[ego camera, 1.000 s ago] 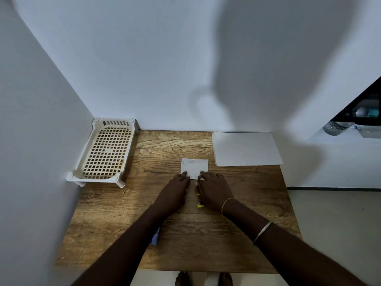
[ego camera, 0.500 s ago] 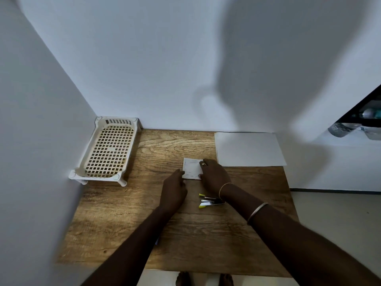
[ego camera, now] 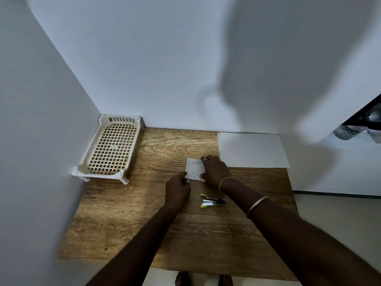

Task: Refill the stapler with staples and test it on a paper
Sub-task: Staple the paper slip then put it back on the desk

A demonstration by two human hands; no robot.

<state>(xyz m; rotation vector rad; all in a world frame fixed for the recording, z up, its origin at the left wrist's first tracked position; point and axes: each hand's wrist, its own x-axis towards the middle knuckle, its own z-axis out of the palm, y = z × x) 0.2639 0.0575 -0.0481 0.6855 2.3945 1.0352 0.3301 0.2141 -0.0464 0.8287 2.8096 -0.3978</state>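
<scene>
- Stapler (ego camera: 214, 201) isn't in anybody's fingers right now. Both hands are on a small white piece (ego camera: 193, 169) just beyond it.
- Right hand (ego camera: 216, 172): fingers curled over the piece's right edge, thumb on the near edge, so it looks properly held.
- Left hand (ego camera: 178, 185): fingers curled, tips touching the near-left corner. Pinching or just touching? Can't tell.
- No idea if that piece is a staple packet or a folded slip, it's too small to read.
- The stapler lies on the worktop (ego camera: 144, 234) just beside the right wrist. It looks sprung open, yellow ends pointing left.
- Further out there's a big paper sheet (ego camera: 251, 149) at the back right and a cream basket tray (ego camera: 99, 174) in the back-left corner.
- My guess is we're at the get-the-staples-ready step and nothing's loaded yet. The next move needs a strip lined up with the open channel while one hand steadies the stapler. Fiddly stuff.
</scene>
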